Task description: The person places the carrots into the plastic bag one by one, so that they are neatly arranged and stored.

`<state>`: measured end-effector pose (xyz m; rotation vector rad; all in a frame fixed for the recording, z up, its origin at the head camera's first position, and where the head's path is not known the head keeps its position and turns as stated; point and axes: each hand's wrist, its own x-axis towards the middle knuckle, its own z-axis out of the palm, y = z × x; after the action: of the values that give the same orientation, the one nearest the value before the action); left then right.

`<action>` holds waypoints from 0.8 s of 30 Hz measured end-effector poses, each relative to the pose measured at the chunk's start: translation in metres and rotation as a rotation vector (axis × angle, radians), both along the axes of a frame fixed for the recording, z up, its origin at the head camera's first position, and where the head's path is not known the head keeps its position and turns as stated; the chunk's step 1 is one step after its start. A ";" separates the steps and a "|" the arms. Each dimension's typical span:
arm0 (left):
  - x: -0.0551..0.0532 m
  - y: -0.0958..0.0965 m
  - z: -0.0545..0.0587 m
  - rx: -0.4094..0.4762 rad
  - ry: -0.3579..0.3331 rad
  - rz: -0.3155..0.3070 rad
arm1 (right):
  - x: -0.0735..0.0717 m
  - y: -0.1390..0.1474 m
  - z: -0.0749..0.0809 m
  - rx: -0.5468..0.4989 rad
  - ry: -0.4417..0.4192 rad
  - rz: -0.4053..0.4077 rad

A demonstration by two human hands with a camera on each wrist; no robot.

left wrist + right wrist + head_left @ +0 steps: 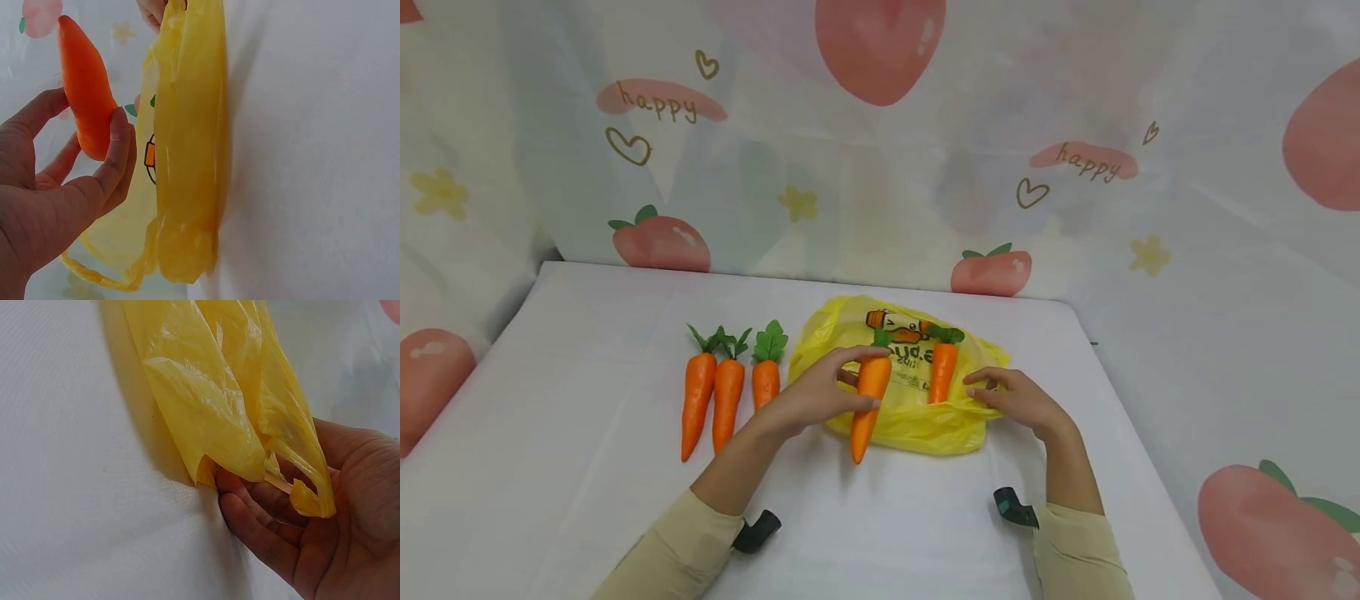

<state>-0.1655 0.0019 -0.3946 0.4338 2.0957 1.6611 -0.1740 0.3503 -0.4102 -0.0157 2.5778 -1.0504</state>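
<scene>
My left hand (pixel 820 390) pinches an orange carrot (pixel 870 396) between thumb and fingers, its tip pointing down toward me in the head view. The carrot is in front of a yellow plastic bag (pixel 910 429) that lies spread on the table with its mouth facing me. Another carrot (pixel 943 371) with a green top shows at the bag's opening, its lower end hidden behind the front edge. At the bag's right end, my right hand (pixel 1024 402) holds the yellow plastic; the right wrist view shows fingers (pixel 262 540) curled around its edge.
Left of the bag, three carrots (pixel 698 392) with green leaves lie side by side, the nearest partly hidden by my left arm. They rest on a white-covered table (pixel 887 533). A printed curtain (pixel 880 175) with fruit and flowers stands behind. Black wrist devices (pixel 1015 508) sit by both sleeves.
</scene>
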 end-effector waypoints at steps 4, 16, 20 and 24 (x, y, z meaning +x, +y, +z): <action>-0.004 0.005 -0.003 0.013 -0.033 -0.005 | 0.000 0.001 -0.001 0.000 -0.007 -0.005; -0.015 0.020 -0.012 0.034 -0.074 -0.009 | 0.002 0.000 0.000 0.003 -0.014 -0.020; -0.018 0.023 -0.014 0.031 -0.072 -0.008 | 0.001 0.000 0.000 0.000 -0.007 -0.016; -0.023 0.026 -0.019 0.066 -0.094 -0.015 | 0.000 -0.001 -0.001 0.003 -0.005 -0.016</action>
<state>-0.1881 0.0281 -0.4138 0.3830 1.9705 1.7121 -0.1736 0.3497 -0.4108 0.0074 2.5793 -1.0512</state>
